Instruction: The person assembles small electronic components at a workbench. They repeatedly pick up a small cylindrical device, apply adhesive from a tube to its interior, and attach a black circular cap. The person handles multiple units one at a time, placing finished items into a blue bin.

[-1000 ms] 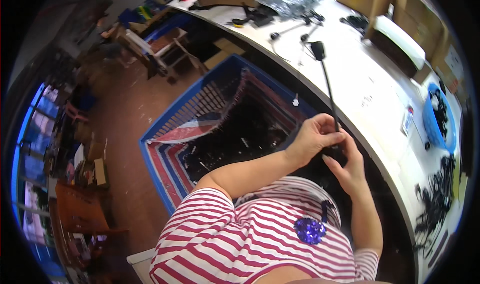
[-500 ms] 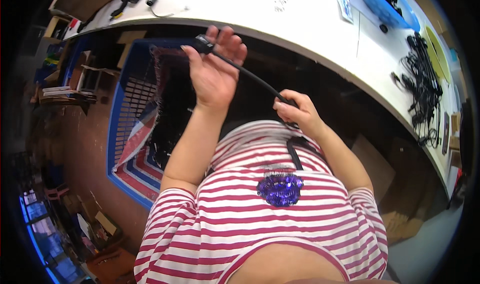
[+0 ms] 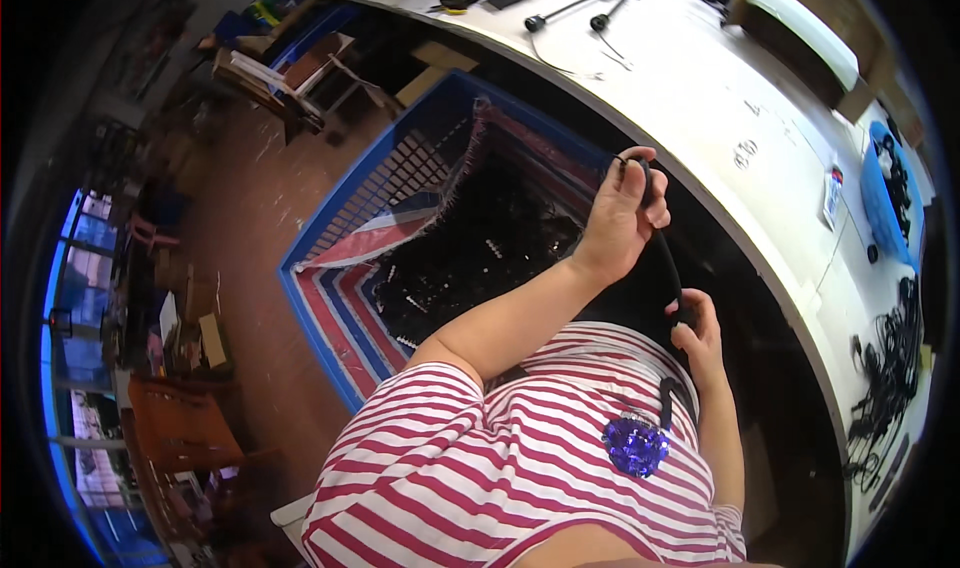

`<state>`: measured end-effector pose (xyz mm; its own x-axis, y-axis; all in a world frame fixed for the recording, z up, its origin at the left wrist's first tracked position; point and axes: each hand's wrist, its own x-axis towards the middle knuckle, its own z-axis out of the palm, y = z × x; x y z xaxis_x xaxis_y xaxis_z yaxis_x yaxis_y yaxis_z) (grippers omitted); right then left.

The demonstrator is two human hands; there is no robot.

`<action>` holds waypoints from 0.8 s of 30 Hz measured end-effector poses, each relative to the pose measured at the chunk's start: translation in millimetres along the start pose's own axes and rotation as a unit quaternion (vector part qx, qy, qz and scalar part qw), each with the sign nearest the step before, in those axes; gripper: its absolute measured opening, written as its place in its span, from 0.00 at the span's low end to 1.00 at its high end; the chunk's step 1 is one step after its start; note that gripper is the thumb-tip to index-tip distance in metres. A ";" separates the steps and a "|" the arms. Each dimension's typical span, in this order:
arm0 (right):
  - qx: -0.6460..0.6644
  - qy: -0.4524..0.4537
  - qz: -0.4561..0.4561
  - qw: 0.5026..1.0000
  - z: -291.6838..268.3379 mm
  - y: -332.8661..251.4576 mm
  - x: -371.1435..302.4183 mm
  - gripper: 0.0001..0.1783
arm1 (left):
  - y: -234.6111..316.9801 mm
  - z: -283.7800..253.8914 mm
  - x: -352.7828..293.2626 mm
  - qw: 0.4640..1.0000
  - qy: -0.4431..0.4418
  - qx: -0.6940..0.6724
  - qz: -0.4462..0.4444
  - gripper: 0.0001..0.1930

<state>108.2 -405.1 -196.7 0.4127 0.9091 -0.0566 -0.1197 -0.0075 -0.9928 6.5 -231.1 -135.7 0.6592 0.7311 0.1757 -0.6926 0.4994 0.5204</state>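
A bent black flexible tube [image 3: 668,265] stretches between my two hands, with a lower end that looks thicker. The fingers of my left hand [image 3: 622,218] are curled round its upper end, mostly hiding it, and a bit of thin black wire shows by the fingertips. Lower down and closer to my body, my right hand [image 3: 702,336] grips the other end between thumb and fingers. Beyond my left forearm stands a blue plastic basket [image 3: 322,211], lined with a striped woven sack [image 3: 345,308] and holding a heap of small black parts [image 3: 470,258].
A white worktable [image 3: 700,88] curves along the far and right side. On it lie black rods with round ends [image 3: 562,10], a blue bowl [image 3: 880,193] of black parts, a small tube [image 3: 832,196] and bundled black cables [image 3: 890,368]. A wooden chair [image 3: 190,418] stands at left.
My left hand, open under the tube's end before, has closed round it. The tube now hangs more steeply. The view has swung left, showing more of the basket and floor.
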 end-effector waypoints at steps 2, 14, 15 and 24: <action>-0.022 0.006 -0.013 1.000 -9.1 16.3 2.1 0.13 | 0.9 0.6 -1.3 0.999 -0.025 0.019 0.021 0.19; -0.398 -0.003 -0.060 0.915 -30.4 55.2 3.8 0.08 | 20.8 5.9 -10.4 0.987 -0.061 0.128 0.073 0.23; -0.423 -0.004 -0.062 0.904 -32.1 58.2 4.0 0.08 | 23.5 6.9 -10.1 0.987 -0.064 0.129 0.075 0.23; -0.507 -0.043 -0.042 0.860 -53.3 83.9 3.0 0.08 | 31.2 4.3 -12.4 0.984 -0.091 0.141 0.064 0.22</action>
<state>147.5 -425.1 -285.7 0.3077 0.9513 -0.0166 0.7736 -0.2603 -0.5778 -22.1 -226.6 -118.0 0.6308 0.6717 0.3884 -0.6814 0.2401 0.6914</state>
